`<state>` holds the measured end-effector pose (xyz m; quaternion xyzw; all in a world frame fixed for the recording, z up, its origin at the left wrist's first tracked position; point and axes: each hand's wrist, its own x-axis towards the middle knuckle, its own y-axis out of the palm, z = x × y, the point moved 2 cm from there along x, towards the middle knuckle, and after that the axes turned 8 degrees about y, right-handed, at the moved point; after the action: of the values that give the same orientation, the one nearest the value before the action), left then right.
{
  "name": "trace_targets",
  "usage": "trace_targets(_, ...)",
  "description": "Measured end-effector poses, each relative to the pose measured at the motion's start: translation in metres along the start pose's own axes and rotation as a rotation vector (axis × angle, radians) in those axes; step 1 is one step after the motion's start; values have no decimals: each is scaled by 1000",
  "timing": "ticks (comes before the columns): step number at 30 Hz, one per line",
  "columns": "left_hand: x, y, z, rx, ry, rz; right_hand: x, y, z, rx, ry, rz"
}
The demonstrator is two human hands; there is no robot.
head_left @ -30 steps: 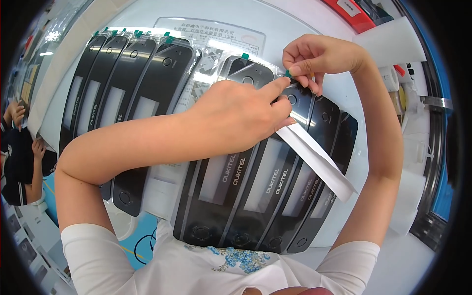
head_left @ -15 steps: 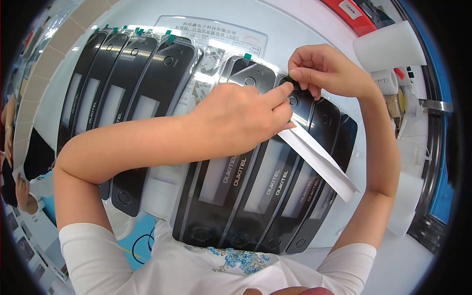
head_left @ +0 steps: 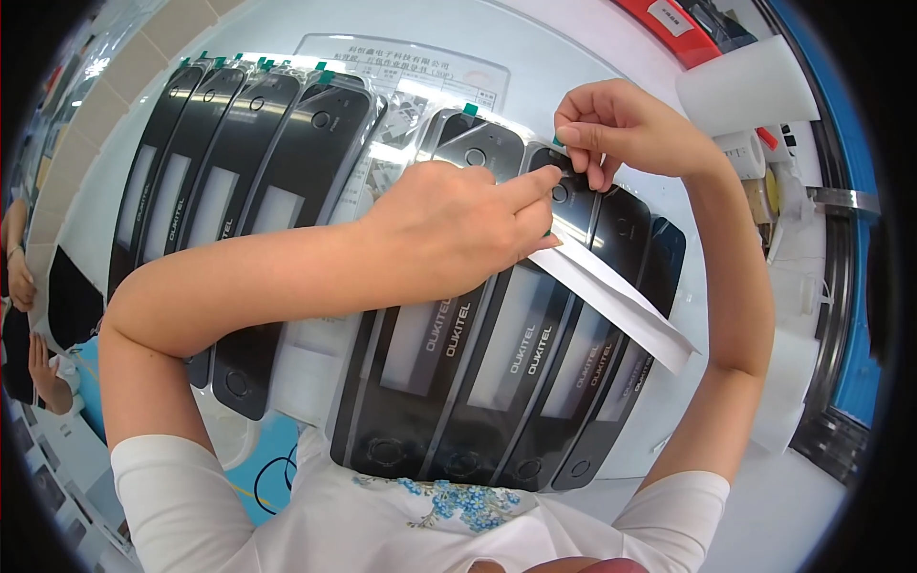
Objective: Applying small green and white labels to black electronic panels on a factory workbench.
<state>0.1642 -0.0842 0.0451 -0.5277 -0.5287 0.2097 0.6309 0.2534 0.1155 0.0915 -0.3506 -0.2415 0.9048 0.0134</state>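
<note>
Between the fingers of my left hand [head_left: 458,229] is a long folded white paper strip [head_left: 626,301], slanting down to the right over the panels. A speck of green shows by those fingertips. My right hand [head_left: 616,129] is pinched closed on a small green tab [head_left: 558,140] at the top end of a black phone panel [head_left: 562,191]. This panel lies in a row of glossy black phone panels [head_left: 406,420] in clear film, overlapping one another. On the neighbouring panel, a green tab [head_left: 470,110] sticks up from the top edge.
On the left lies another row of black panels [head_left: 325,134] with green tabs. A printed sheet [head_left: 401,62] lies behind both rows. White rolls [head_left: 750,86], tape rolls [head_left: 762,199] and a red bin [head_left: 669,29] stand along the right. Another person's hand [head_left: 43,368] shows far left.
The view has shifted slightly, carrying panels and hands a little left. A green tab now shows more plainly at my right fingertips. Both hands keep nearly the same pose.
</note>
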Motion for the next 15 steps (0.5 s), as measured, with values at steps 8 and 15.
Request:
trace_targets(8, 0, -1, 0, -18, -7, -2, 6, 0, 0, -17, 17, 35)
trace_targets(15, 1, -1, 0, -24, -25, -2, 6, 0, 2, -18, 38, 39)
